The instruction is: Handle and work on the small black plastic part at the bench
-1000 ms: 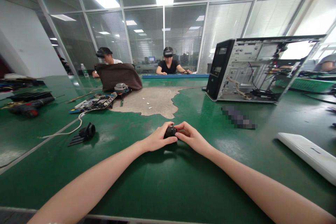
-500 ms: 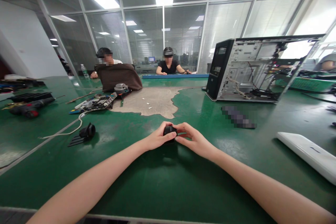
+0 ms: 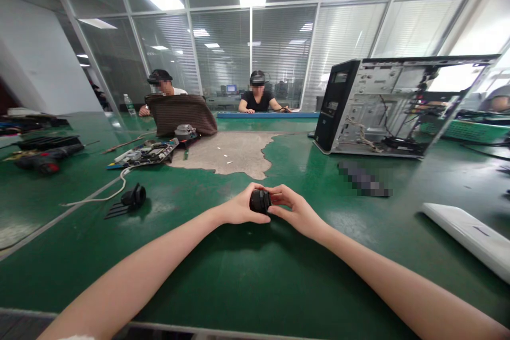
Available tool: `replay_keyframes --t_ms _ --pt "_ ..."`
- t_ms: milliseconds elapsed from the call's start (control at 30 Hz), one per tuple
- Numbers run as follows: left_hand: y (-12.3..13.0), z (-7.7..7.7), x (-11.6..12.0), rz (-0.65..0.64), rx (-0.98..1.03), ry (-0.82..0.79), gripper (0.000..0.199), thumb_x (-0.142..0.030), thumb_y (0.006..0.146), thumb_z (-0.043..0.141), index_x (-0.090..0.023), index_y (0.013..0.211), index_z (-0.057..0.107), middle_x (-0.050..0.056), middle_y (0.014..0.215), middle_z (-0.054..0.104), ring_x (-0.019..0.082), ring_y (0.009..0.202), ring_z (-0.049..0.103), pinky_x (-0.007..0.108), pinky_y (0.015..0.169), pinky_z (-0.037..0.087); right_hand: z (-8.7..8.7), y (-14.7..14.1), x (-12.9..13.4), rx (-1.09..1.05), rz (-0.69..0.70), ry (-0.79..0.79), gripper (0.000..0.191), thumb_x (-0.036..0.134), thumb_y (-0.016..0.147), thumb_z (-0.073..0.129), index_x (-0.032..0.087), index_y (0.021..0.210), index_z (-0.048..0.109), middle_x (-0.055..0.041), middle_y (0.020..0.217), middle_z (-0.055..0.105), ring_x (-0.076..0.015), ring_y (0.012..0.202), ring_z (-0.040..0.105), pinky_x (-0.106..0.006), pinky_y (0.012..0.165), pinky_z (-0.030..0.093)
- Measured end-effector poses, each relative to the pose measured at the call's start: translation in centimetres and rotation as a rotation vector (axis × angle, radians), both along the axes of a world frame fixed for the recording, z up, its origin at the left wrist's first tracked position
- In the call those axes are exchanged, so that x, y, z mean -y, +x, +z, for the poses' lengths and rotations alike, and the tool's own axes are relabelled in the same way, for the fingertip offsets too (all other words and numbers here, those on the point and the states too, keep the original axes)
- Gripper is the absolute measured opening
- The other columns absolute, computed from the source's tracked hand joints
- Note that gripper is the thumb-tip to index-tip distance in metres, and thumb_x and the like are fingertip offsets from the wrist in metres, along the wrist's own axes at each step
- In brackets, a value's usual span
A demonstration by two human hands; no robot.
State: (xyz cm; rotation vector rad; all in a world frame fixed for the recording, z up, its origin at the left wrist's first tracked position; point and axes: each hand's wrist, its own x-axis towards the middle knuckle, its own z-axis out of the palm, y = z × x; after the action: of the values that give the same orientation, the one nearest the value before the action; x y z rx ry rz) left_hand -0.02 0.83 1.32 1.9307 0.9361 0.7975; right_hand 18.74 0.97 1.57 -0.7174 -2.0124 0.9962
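Observation:
Between my two hands is a black cylindrical part (image 3: 259, 201) with ridges round its right end, lying sideways just over the green table (image 3: 247, 281). My left hand (image 3: 239, 209) is wrapped round its left side, fingers behind and thumb in front. My right hand (image 3: 294, 211) grips the right end with thumb and fingertips; some of its fingers are hidden behind the part. To the left, on the table, lies a black round plastic piece (image 3: 135, 196) with flat prongs.
An open computer case (image 3: 338, 111) stands at the right, with a pixelated dark object (image 3: 362, 178) and a white slab (image 3: 470, 236) nearer me. A circuit board (image 3: 145, 154), a white cable (image 3: 115, 196) and a drill-like tool (image 3: 51, 156) lie left. Two people sit opposite.
My left thumb has moved down off the front of the black part, which now shows more of its side and ridged right end. My right hand has stayed at its right end.

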Motion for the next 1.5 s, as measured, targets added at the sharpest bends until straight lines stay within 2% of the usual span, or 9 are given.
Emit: replay_keyframes --t_ms 100,233,333,633,800,967,1200,1367,1500 --pt "0.0 0.0 -0.1 -0.004 -0.027 0.005 0.062 -0.026 0.06 0.07 -0.018 0.109 0.034 0.002 0.097 0.05 0.017 0.088 0.05 0.033 0.079 0.041 -0.1 0.1 -0.1 -0.038 0.029 -0.01 0.027 0.022 0.073 0.059 0.021 0.099 0.051 -0.004 0.103 0.054 -0.0173 0.096 0.054 -0.035 0.086 0.045" --pt "0.2 0.3 0.3 -0.01 -0.095 0.069 0.065 -0.029 0.059 0.071 -0.017 0.111 0.034 0.003 0.098 0.048 0.019 0.089 0.049 0.033 0.077 0.041 -0.4 0.0 0.0 -0.088 0.011 -0.134 0.019 0.026 0.075 0.056 0.02 0.092 0.049 -0.0033 0.094 0.056 -0.0167 0.089 0.057 -0.034 0.079 0.048" --pt "0.2 0.6 0.8 -0.028 -0.127 0.118 0.065 -0.029 0.059 0.07 -0.017 0.112 0.034 0.004 0.101 0.047 0.02 0.092 0.048 0.033 0.079 0.041 -0.4 0.1 0.1 -0.078 0.011 -0.172 0.022 0.027 0.074 0.057 0.02 0.092 0.046 -0.0026 0.092 0.057 -0.0163 0.087 0.057 -0.034 0.078 0.048" --pt "-0.1 0.4 0.4 -0.048 -0.141 0.101 0.067 -0.031 0.06 0.07 -0.017 0.113 0.032 0.004 0.1 0.046 0.019 0.091 0.049 0.033 0.078 0.042 -0.4 0.7 0.2 0.027 0.044 -0.004 0.029 0.025 0.072 0.06 0.022 0.099 0.049 -0.0041 0.103 0.049 -0.0162 0.09 0.055 -0.034 0.079 0.048" --pt "0.0 0.8 0.7 -0.045 -0.174 0.128 0.067 -0.031 0.059 0.07 -0.018 0.114 0.033 0.004 0.103 0.045 0.021 0.094 0.047 0.034 0.08 0.041 -0.4 0.3 0.2 -0.012 0.011 -0.074 0.016 0.029 0.077 0.054 0.02 0.09 0.05 -0.0017 0.093 0.049 -0.0136 0.082 0.055 -0.03 0.073 0.048" --pt "0.2 0.9 1.0 -0.049 -0.187 0.125 0.067 -0.03 0.059 0.069 -0.018 0.114 0.032 0.004 0.102 0.046 0.02 0.093 0.048 0.033 0.079 0.041 -0.1 0.3 0.3 0.013 0.013 -0.193 0.022 0.03 0.077 0.054 0.02 0.093 0.044 -0.0017 0.09 0.054 -0.0136 0.077 0.056 -0.03 0.07 0.047" --pt "0.1 0.8 0.7 -0.056 -0.192 0.121 0.068 -0.03 0.06 0.069 -0.018 0.115 0.031 0.004 0.1 0.046 0.02 0.091 0.048 0.033 0.077 0.042 -0.1 0.8 0.6 0.055 0.078 -0.077 0.028 0.026 0.073 0.059 0.021 0.097 0.045 -0.0025 0.098 0.052 -0.0149 0.086 0.055 -0.033 0.08 0.045" --pt "0.1 1.0 0.8 -0.056 -0.206 0.144 0.069 -0.032 0.059 0.07 -0.017 0.115 0.031 0.005 0.104 0.044 0.021 0.096 0.047 0.033 0.081 0.041 -0.2 0.4 0.3 0.016 0.038 -0.139 0.018 0.033 0.079 0.05 0.02 0.09 0.045 0.0002 0.085 0.052 -0.0115 0.073 0.054 -0.027 0.066 0.046" --pt "0.2 1.1 1.0 -0.056 -0.206 0.137 0.068 -0.031 0.059 0.069 -0.018 0.114 0.032 0.005 0.103 0.046 0.02 0.094 0.048 0.033 0.079 0.042 -0.2 0.3 0.2 0.01 0.003 -0.175 0.021 0.034 0.079 0.051 0.02 0.091 0.043 0.0001 0.087 0.051 -0.0104 0.071 0.053 -0.025 0.065 0.045"
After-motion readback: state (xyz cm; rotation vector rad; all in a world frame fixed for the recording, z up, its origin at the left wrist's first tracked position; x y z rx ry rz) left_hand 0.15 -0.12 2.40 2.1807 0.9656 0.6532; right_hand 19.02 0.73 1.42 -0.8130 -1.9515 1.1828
